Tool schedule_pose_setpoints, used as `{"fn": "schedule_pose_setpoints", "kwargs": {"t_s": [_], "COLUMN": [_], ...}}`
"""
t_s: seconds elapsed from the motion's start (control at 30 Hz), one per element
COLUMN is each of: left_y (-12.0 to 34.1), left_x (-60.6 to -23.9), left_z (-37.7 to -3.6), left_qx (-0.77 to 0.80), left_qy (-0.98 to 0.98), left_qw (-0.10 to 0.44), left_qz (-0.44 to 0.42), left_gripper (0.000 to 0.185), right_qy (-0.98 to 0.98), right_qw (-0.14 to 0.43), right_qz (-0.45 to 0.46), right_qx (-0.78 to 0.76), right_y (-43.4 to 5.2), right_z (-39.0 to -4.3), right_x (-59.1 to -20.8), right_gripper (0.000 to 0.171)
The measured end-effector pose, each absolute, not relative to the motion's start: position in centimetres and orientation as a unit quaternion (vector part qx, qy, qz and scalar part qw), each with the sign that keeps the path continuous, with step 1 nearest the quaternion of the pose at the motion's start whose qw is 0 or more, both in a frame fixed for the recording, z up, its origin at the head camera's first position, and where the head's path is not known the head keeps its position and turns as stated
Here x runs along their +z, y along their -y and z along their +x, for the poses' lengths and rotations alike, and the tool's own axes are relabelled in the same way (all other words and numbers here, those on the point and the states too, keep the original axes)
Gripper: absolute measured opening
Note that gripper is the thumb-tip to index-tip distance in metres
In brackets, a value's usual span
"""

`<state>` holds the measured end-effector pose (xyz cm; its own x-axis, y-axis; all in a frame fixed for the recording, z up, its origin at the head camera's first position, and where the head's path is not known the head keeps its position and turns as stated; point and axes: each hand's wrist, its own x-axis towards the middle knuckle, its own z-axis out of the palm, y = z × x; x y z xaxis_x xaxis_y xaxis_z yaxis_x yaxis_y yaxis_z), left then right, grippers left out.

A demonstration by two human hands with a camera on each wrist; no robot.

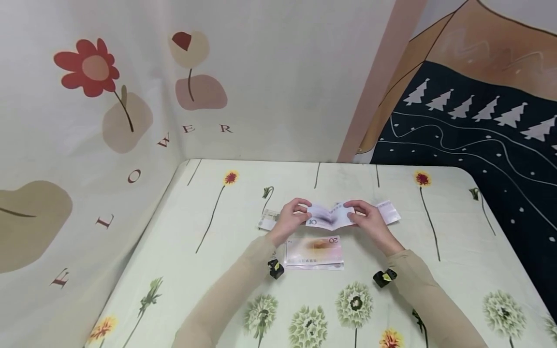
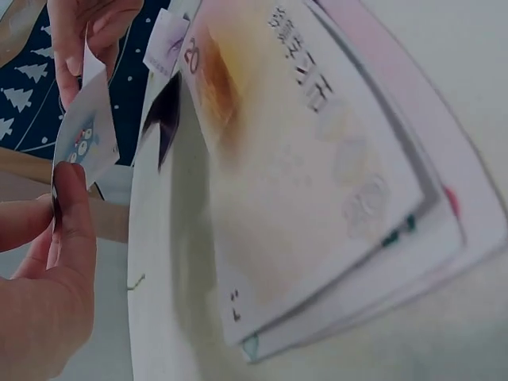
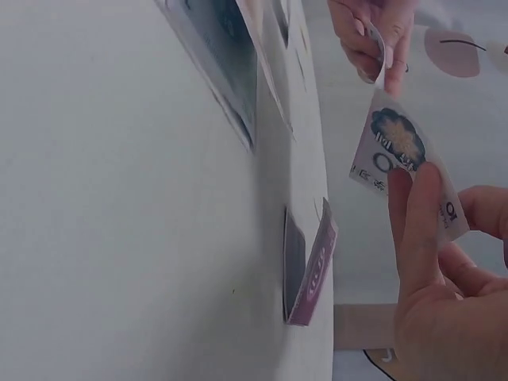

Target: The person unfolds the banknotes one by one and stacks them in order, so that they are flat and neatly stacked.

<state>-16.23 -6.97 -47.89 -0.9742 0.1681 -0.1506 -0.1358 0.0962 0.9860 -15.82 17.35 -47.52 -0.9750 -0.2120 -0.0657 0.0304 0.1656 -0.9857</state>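
Both hands hold up a creased banknote marked 10, its middle fold dipping in a shallow V. My left hand pinches one end between thumb and fingers, and my right hand pinches the other. In the right wrist view the note shows a dark flower print, with thumb and fingers of the right hand at its edge. Below the hands lies a small stack of banknotes, a 20 on top. The left wrist view shows this stack close up, its edges unevenly aligned.
A pale banknote lies on the table beyond the left hand. To the right, behind the right hand, is a folded purplish banknote, partly raised off the flower-print tablecloth. A printed curtain hangs along the table's far edge.
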Motion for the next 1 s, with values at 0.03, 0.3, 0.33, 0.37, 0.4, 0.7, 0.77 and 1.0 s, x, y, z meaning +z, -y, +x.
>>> {"fn": "schedule_pose_setpoints", "kwargs": {"t_s": [0.03, 0.3, 0.33, 0.37, 0.4, 0.7, 0.77, 1.0], "left_y": [7.1, 7.9, 7.9, 8.0, 8.0, 8.5, 8.5, 8.9], "left_x": [-48.0, -48.2, -48.3, -48.4, -48.0, -49.0, -49.1, -49.6], "left_z": [-16.1, -15.4, -15.4, -15.3, -15.1, -15.1, -15.1, -15.0], "left_qx": [0.671, 0.656, 0.655, 0.655, 0.652, 0.647, 0.646, 0.646], "left_qy": [-0.733, -0.747, -0.748, -0.748, -0.751, -0.755, -0.756, -0.756], "left_qw": [0.112, 0.108, 0.107, 0.106, 0.106, 0.105, 0.104, 0.102], "left_qz": [0.011, 0.011, 0.012, 0.011, 0.013, -0.002, -0.009, -0.026], "left_gripper": [0.028, 0.028, 0.028, 0.028, 0.028, 0.030, 0.029, 0.031], "right_qy": [-0.760, -0.782, -0.782, -0.781, -0.778, -0.773, -0.770, -0.760], "right_qw": [0.095, 0.092, 0.092, 0.092, 0.093, 0.095, 0.093, 0.097], "right_qz": [-0.060, -0.087, -0.089, -0.091, -0.093, -0.106, -0.110, -0.100], "right_qx": [-0.640, -0.610, -0.610, -0.611, -0.615, -0.618, -0.621, -0.635], "right_y": [-17.4, -17.7, -17.7, -17.7, -17.7, -17.2, -17.1, -16.7], "right_z": [-15.8, -15.4, -15.4, -15.3, -15.3, -15.0, -15.0, -14.5], "right_x": [-47.5, -47.8, -47.9, -47.9, -48.0, -48.3, -48.3, -48.6], "right_gripper": [0.033, 0.036, 0.036, 0.036, 0.036, 0.034, 0.034, 0.035]}}
